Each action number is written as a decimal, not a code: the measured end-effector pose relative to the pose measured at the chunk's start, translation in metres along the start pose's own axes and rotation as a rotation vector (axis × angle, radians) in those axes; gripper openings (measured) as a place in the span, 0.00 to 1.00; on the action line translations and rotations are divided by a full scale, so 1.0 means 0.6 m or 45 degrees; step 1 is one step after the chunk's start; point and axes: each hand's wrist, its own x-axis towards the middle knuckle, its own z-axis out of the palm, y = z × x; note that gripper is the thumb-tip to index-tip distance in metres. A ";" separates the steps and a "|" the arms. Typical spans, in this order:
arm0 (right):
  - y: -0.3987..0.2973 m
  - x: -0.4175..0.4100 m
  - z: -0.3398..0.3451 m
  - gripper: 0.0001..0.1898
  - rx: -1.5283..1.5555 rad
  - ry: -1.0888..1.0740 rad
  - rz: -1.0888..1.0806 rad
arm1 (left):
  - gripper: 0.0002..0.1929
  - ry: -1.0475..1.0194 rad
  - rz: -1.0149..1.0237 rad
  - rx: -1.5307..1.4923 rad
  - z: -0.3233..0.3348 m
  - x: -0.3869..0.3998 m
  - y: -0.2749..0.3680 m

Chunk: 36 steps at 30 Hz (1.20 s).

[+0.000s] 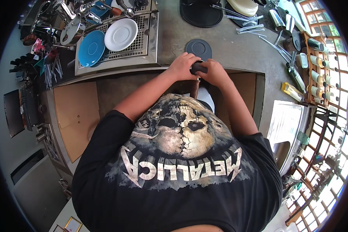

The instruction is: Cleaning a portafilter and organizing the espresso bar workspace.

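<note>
My left hand (183,66) curls around the head of a portafilter at the counter's front edge. Its brown handle (194,88) points back toward my body. From the other side, my right hand (215,73) grips a dark round piece (199,68) on top of the portafilter, possibly a tamper or dosing cup. Fingers cover most of the metal head, and the inside of the basket is hidden. Just beyond both hands, a dark round pad (198,49) with a raised ring lies on the counter.
An espresso machine's perforated drip tray (140,37) at left carries a blue saucer (91,48) and a white saucer (121,34). Clear straws (250,29) lie scattered at back right. Bottles fill a wooden rack (310,69) near a steel sink (285,124).
</note>
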 end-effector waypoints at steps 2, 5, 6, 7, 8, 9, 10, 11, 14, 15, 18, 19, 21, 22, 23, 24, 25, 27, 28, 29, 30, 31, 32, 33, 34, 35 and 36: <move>0.013 0.006 -0.026 0.19 0.126 -0.237 0.066 | 0.35 0.018 0.007 -0.027 -0.001 -0.003 -0.005; -0.001 0.003 -0.055 0.19 0.239 0.017 0.152 | 0.35 0.015 0.042 -0.015 -0.009 0.001 -0.005; -0.001 -0.003 -0.038 0.18 0.173 0.110 0.121 | 0.35 0.006 0.046 -0.017 -0.011 0.003 -0.002; -0.002 -0.008 -0.014 0.18 0.105 0.199 0.088 | 0.35 0.004 0.051 -0.016 -0.010 0.003 -0.006; -0.003 -0.013 0.005 0.18 0.040 0.069 0.013 | 0.35 0.002 0.066 -0.035 -0.008 0.003 -0.009; -0.006 -0.011 0.000 0.18 0.039 0.066 0.007 | 0.35 0.005 0.072 -0.052 -0.008 0.002 -0.010; -0.009 -0.009 -0.008 0.18 0.074 -0.029 0.068 | 0.35 0.009 0.067 -0.049 -0.008 0.002 -0.011; -0.011 -0.005 -0.017 0.19 0.108 -0.125 0.128 | 0.34 0.025 0.056 -0.049 -0.007 0.002 -0.012; -0.037 0.005 -0.010 0.16 -0.131 -0.083 0.174 | 0.32 0.026 0.065 -0.053 -0.004 0.001 -0.012; -0.048 0.009 0.004 0.15 -0.310 -0.020 0.157 | 0.32 0.020 0.089 -0.050 -0.005 0.005 -0.014; -0.045 0.019 0.010 0.14 -0.358 -0.135 0.141 | 0.32 0.020 0.125 -0.029 -0.011 0.004 -0.016; -0.042 0.027 -0.003 0.14 -0.334 -0.343 0.126 | 0.33 0.029 0.125 -0.022 -0.011 0.003 -0.014; -0.031 0.030 -0.006 0.14 -0.297 -0.293 0.161 | 0.33 0.022 0.105 -0.016 -0.013 0.003 -0.008; -0.028 0.027 0.011 0.14 -0.294 -0.071 0.178 | 0.32 0.011 0.087 -0.011 -0.014 0.005 -0.007; -0.022 0.021 0.028 0.14 -0.290 0.152 0.195 | 0.32 0.009 0.094 -0.012 -0.014 0.007 -0.006; -0.030 0.012 0.035 0.14 -0.298 0.137 0.156 | 0.32 0.008 0.083 -0.007 -0.012 0.005 -0.008; -0.028 0.016 0.025 0.14 -0.300 0.139 0.153 | 0.31 0.006 0.073 -0.003 -0.010 0.005 -0.011; -0.025 0.026 -0.015 0.15 -0.150 -0.310 0.270 | 0.30 0.023 0.057 -0.021 -0.010 0.006 -0.016; -0.017 0.030 -0.028 0.17 -0.118 -0.303 0.264 | 0.30 0.037 0.039 -0.041 -0.009 0.007 -0.017; -0.016 0.027 -0.027 0.17 -0.122 -0.302 0.264 | 0.30 0.041 0.041 -0.041 -0.006 0.007 -0.016; -0.013 0.024 -0.024 0.17 -0.113 -0.118 0.269 | 0.28 0.013 0.007 -0.037 -0.005 0.013 -0.017; -0.012 0.018 -0.016 0.18 -0.102 0.063 0.275 | 0.26 -0.017 -0.030 -0.034 -0.005 0.016 -0.017; -0.017 0.011 -0.002 0.18 -0.120 0.087 0.260 | 0.26 -0.019 -0.022 -0.034 -0.008 0.020 -0.021; -0.022 0.004 0.013 0.18 -0.101 0.070 0.282 | 0.27 -0.026 0.017 -0.017 -0.011 0.022 -0.023; -0.024 -0.001 0.021 0.18 -0.081 0.053 0.305 | 0.28 -0.032 0.057 0.000 -0.014 0.022 -0.024; -0.018 -0.005 0.017 0.19 -0.044 -0.018 0.348 | 0.28 -0.032 0.059 -0.003 -0.015 0.018 -0.022; -0.014 0.000 -0.004 0.19 0.021 -0.132 0.339 | 0.29 -0.025 0.056 -0.045 -0.020 0.014 -0.019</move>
